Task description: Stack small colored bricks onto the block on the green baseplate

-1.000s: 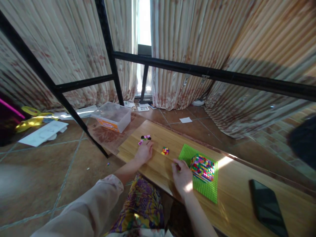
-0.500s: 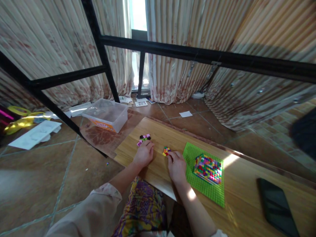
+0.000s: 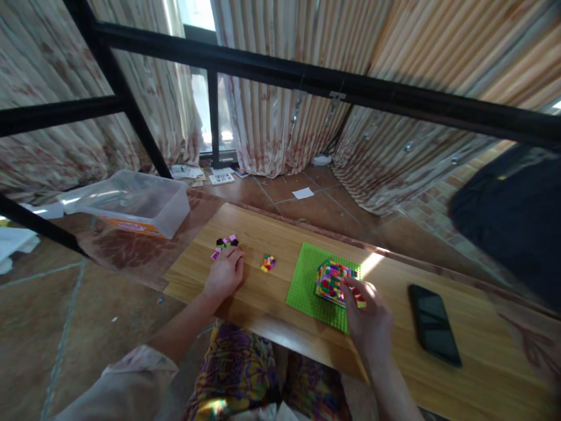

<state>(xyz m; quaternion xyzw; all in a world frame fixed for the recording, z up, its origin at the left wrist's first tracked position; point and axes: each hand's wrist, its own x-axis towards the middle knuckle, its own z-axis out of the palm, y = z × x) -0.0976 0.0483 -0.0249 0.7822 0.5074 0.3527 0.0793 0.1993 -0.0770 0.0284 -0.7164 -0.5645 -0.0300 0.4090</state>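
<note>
Phone [image 3: 435, 324] near right hand [image 3: 370, 316], grip narrow at brick block [image 3: 332, 279]; bin [image 3: 177, 211] beyond left hand [image 3: 224, 275], grip unclear.

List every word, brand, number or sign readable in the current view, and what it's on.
No text can be read with certainty.
Orange label on the clear plastic box: pale lettering, too blurred to read.
White card with dark print, on the floor: too small to read.
Phone: dark screen, no text visible.
Block build and green baseplate: no lettering visible.
</note>
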